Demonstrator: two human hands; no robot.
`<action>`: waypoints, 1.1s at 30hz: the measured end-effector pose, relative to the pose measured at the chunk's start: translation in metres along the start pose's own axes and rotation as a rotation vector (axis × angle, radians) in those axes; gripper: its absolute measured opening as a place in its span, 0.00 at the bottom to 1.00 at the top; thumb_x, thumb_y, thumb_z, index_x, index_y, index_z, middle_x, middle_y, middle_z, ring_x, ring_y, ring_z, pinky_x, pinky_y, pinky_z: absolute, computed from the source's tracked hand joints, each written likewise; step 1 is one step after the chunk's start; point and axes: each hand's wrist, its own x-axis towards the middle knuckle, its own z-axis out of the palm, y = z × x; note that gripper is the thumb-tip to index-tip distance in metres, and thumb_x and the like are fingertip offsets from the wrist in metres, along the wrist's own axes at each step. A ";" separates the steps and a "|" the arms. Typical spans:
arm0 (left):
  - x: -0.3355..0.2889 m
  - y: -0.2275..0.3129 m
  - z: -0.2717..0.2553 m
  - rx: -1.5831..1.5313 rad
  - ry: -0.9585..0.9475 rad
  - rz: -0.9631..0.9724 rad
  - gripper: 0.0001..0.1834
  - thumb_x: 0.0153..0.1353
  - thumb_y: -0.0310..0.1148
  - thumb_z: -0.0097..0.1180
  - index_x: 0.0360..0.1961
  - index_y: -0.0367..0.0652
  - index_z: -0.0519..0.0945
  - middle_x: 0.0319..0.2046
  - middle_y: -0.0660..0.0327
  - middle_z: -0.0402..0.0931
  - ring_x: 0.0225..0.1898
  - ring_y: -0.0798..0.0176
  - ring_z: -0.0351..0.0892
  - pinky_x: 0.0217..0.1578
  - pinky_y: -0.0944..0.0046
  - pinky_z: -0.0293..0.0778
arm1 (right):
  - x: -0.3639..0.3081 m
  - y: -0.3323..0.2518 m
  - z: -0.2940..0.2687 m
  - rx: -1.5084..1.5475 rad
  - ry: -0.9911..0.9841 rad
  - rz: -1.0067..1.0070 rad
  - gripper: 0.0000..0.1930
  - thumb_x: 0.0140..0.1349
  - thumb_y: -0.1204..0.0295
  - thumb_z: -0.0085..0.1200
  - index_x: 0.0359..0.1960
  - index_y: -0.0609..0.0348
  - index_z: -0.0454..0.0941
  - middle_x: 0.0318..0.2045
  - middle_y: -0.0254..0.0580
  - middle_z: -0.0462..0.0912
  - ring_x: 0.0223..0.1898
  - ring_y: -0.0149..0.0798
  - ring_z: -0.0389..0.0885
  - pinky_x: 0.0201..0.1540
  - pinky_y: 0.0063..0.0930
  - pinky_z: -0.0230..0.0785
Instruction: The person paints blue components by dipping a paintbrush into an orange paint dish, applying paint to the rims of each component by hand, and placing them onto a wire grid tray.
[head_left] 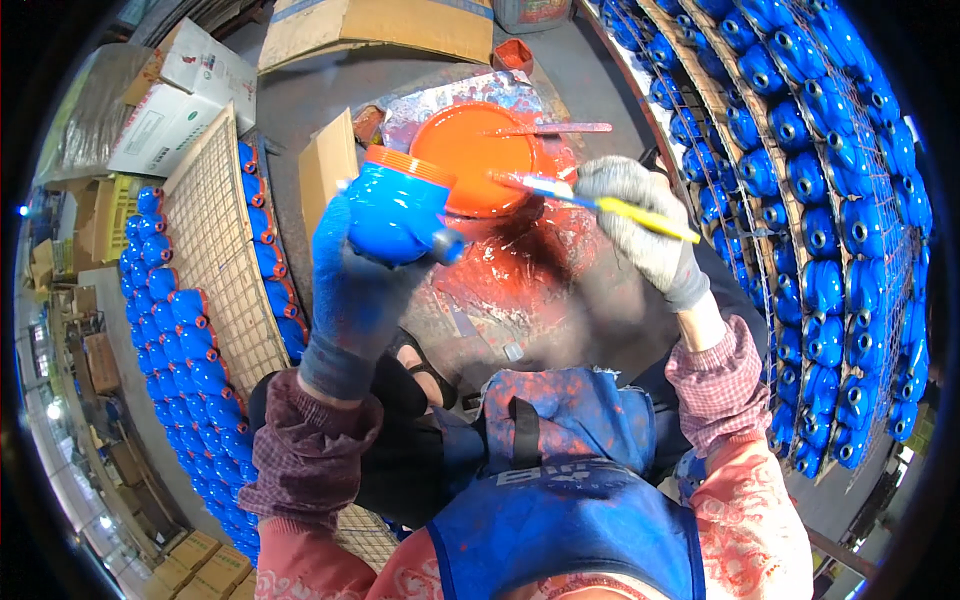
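Note:
My left hand (350, 265), in a blue-stained glove, is closed around a glossy blue rounded housing (385, 210). The housing has a short side stub and a threaded-looking orange rim (408, 163), which overlaps the paint container's left edge in view. In a pale grey glove, my right hand (640, 225) grips a paintbrush (655, 219) with a yellow handle. Its orange-tipped bristles lie over the orange paint (475, 150); whether they touch it I cannot tell. A paint-smeared stick (570, 128) rests across the rim of the round container (425, 122).
Red paint coats the floor covering (520, 265) below the container. Racks of blue housings (820, 235) rise on the right. More blue housings (190, 340) stand in rows at left, beside a wire mesh panel (215, 220). Cardboard (375, 22) lies at the far side.

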 end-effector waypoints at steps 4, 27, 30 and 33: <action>0.007 -0.008 0.004 -0.020 0.155 0.152 0.33 0.43 0.34 0.71 0.52 0.41 0.71 0.46 0.53 0.74 0.43 0.59 0.77 0.44 0.61 0.74 | 0.023 0.000 0.003 0.318 0.372 0.520 0.11 0.64 0.71 0.55 0.45 0.63 0.78 0.34 0.34 0.82 0.37 0.28 0.79 0.44 0.23 0.71; -0.004 -0.021 0.012 0.851 -0.067 0.463 0.35 0.36 0.33 0.69 0.52 0.51 0.75 0.43 0.57 0.73 0.45 0.49 0.72 0.44 0.51 0.70 | 0.068 -0.006 0.020 0.073 -0.195 0.463 0.18 0.62 0.57 0.56 0.41 0.61 0.81 0.32 0.42 0.84 0.35 0.34 0.82 0.41 0.29 0.72; -0.004 -0.026 0.012 0.803 -0.065 0.443 0.34 0.35 0.33 0.69 0.51 0.51 0.76 0.43 0.57 0.73 0.45 0.48 0.73 0.44 0.51 0.70 | 0.056 0.000 0.025 0.005 -0.152 0.393 0.18 0.62 0.57 0.57 0.42 0.60 0.80 0.35 0.41 0.84 0.38 0.35 0.82 0.43 0.29 0.72; -0.003 -0.022 0.011 0.775 -0.077 0.398 0.33 0.35 0.33 0.70 0.50 0.49 0.77 0.42 0.57 0.74 0.43 0.48 0.73 0.44 0.51 0.70 | 0.045 0.002 0.025 0.078 -0.154 0.385 0.15 0.62 0.61 0.58 0.42 0.59 0.80 0.36 0.40 0.84 0.40 0.35 0.81 0.46 0.28 0.72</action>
